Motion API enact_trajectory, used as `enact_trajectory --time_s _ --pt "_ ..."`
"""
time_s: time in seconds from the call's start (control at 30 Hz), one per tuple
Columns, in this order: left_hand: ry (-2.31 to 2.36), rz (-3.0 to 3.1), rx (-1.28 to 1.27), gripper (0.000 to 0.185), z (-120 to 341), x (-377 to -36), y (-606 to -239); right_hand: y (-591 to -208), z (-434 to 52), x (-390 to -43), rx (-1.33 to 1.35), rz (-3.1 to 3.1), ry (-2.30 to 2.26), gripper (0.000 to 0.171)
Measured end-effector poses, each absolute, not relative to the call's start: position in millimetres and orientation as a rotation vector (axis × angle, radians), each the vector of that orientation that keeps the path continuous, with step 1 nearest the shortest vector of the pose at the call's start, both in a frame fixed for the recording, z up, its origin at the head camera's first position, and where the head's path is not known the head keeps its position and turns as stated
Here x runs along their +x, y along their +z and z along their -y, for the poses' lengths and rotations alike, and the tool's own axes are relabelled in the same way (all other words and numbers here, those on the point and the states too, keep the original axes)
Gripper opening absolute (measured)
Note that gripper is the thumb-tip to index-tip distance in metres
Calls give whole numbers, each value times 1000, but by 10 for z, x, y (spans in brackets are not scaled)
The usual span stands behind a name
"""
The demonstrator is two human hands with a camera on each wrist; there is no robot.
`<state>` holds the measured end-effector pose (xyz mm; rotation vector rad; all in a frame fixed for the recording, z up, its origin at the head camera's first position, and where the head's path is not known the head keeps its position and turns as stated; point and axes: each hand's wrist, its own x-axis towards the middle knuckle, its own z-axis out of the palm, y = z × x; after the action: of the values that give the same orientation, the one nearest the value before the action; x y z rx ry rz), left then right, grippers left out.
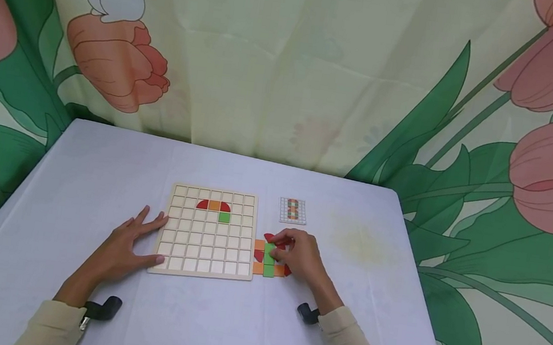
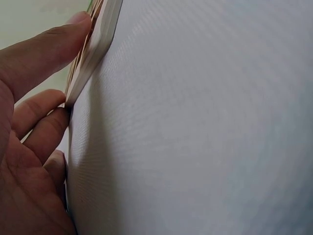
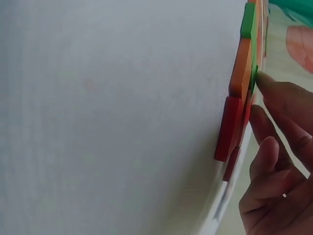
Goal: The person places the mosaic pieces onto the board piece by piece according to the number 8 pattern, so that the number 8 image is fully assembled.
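Observation:
The left hand (image 1: 124, 246) is spread at the left edge of a wooden grid board (image 1: 181, 273), its fingertips and thumb touching the rim. In the left wrist view its thumb (image 2: 54, 46) rests over the board's edge (image 2: 105, 34). On the board sit an orange square (image 1: 213, 205) between two red quarter-round tiles, and a green square (image 1: 224, 218) below the right one. Right of the board, the right hand (image 1: 300, 253) pinches a green tile (image 1: 269, 249) over a pile of loose tiles. In the right wrist view, orange (image 3: 240, 68) and red tiles (image 3: 229, 127) lie by its fingertips.
A small pattern card (image 1: 293, 211) with a coloured grid lies behind the tile pile. White cloth covers the table (image 1: 216, 326). Behind it hangs a curtain (image 1: 268, 68) printed with tulips and a white animal. Each wrist wears a black camera (image 1: 104, 308).

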<state>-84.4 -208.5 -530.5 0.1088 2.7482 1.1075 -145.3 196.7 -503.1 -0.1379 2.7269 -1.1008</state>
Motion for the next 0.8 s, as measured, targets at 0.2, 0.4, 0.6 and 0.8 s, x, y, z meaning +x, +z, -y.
enact_trajectory --time_s 0.2,0.4,0.6,0.8 --pt "1114 -2746 113 100 2088 -848 -5301 -5012 -1908 -1410 -183 -2829 -953 21" --pt "1115 -2748 114 99 2081 -846 -5287 -4995 -1899 -1419 -114 -2847 -906 21" --pt "1111 -2747 107 100 2084 -844 -5284 -4981 -1906 -1440 -58 -2830 -902 22" --pt "1103 -2748 103 100 2084 -846 -5290 -4994 -1904 -1452 -88 -2796 -944 21"
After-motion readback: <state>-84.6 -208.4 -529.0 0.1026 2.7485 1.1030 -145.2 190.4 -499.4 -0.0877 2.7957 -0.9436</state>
